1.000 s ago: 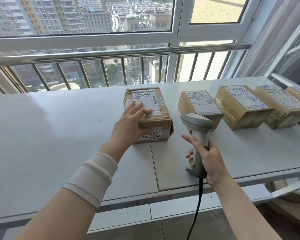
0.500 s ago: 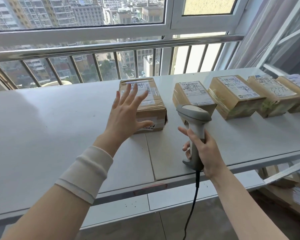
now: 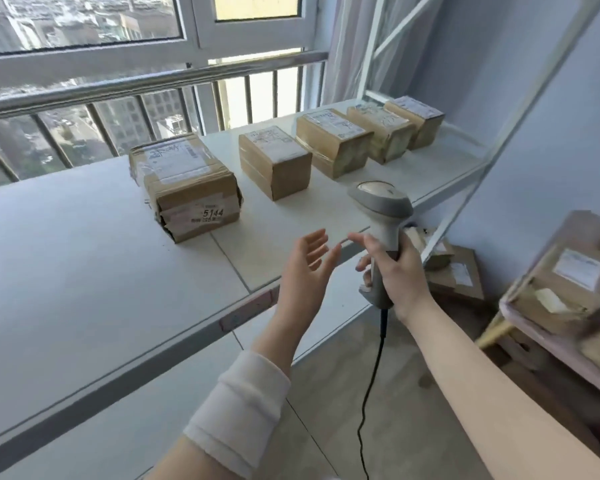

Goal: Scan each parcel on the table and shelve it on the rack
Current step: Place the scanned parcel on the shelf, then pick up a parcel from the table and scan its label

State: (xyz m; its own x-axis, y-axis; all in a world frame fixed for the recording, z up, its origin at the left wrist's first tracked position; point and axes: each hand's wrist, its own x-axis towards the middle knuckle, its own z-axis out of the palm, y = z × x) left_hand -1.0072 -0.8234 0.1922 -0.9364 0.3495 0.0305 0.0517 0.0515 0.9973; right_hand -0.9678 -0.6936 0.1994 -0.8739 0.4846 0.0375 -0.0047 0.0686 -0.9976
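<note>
Off the counter's [image 3: 84,271] near edge, right hand [image 3: 400,271] grips scanner [image 3: 381,206], left hand [image 3: 302,271] spread empty; hanging cable [image 3: 371,375] could snag there.

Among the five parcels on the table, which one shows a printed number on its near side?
The leftmost parcel: its near face carries a white sticker reading 5144. On the rest, the near faces are plain brown.
</note>
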